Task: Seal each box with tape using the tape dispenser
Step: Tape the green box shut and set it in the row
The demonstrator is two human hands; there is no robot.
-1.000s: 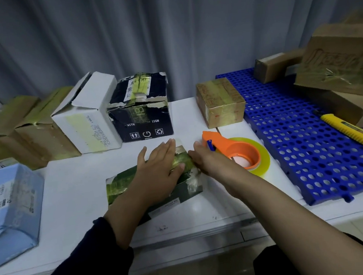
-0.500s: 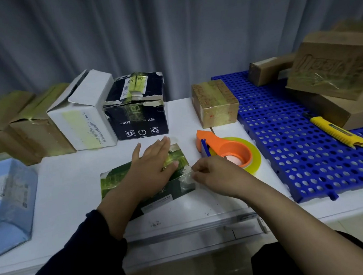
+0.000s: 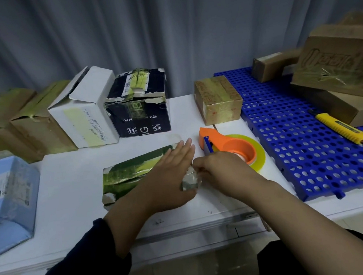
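Observation:
A flat green box (image 3: 131,174) lies on the white table (image 3: 70,186) in front of me. My left hand (image 3: 168,178) rests flat on its right half, fingers straight. My right hand (image 3: 221,173) has its fingers curled at the box's right end, pinching the clear tape (image 3: 191,181) stuck there. Just behind that hand lies the orange tape dispenser (image 3: 229,146) with its yellowish roll, untouched.
Boxes line the back: brown ones (image 3: 21,120) far left, a white one (image 3: 86,110), a black one (image 3: 140,105), a small taped brown one (image 3: 217,101). A blue parcel (image 3: 5,196) sits left. A blue perforated mat (image 3: 308,137) at right carries cardboard boxes (image 3: 341,68) and a yellow knife (image 3: 346,129).
My right hand has slid from the box's far right corner down along its right end toward me. My left hand stays flat on the box.

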